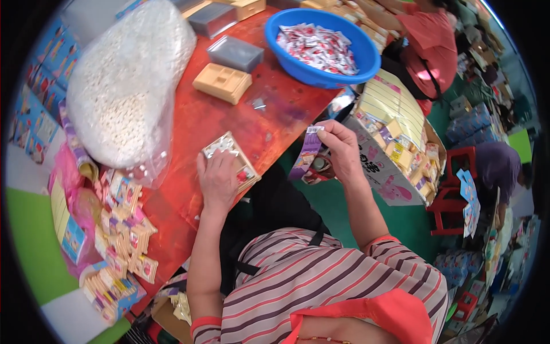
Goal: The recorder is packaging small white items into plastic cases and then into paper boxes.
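Observation:
A shallow beige plastic box [248, 182] lies open near the front edge of the table. In it are small white pieces [224, 141] and a red-and-white sachet [243, 176]. My left hand [220, 179] rests over the box, fingers stretched out across the white pieces; what lies under the fingertips is hidden. My right hand [342, 150] is raised beyond the table edge, thumb and fingers closed on the top end of a purple printed card strip [305, 153], which hangs down.
A big clear bag of white pieces [123, 92] stands left, above piled small packed boxes [129, 229]. Farther back are a blue basin [275, 51] of sachets, a beige box [222, 83] and grey containers [235, 53]. A carton [389, 172] of packed boxes stands right; other people sit beyond.

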`<state>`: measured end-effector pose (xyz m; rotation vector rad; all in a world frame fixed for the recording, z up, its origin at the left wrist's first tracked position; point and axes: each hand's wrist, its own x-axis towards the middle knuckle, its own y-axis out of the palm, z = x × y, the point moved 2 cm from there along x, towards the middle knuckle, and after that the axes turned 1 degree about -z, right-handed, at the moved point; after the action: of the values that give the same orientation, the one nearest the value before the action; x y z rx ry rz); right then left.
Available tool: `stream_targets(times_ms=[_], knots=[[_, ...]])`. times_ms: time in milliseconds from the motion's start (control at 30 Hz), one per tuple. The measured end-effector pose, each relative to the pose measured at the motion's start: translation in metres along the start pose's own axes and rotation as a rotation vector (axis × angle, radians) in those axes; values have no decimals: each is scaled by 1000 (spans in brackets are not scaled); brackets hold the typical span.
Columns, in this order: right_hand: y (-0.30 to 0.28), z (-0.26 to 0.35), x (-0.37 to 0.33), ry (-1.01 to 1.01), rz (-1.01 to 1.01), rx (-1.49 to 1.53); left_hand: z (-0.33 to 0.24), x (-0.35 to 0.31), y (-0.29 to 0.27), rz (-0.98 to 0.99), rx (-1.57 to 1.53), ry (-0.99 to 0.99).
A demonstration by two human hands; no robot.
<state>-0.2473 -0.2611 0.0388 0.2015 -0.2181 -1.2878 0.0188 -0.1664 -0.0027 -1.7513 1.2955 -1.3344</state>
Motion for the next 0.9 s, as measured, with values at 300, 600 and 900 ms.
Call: stream_targets(times_ms=[300, 600, 900], knots=[[97, 20, 12, -28, 450, -282, -13, -2, -40, -257, -307, -61], [147, 16, 17, -335, 573, -468, -40, -19, -55, -146, -1409, -499], [133, 27, 16, -465, 230, -768, -8, -35, -55, -212, -1607, -542]])
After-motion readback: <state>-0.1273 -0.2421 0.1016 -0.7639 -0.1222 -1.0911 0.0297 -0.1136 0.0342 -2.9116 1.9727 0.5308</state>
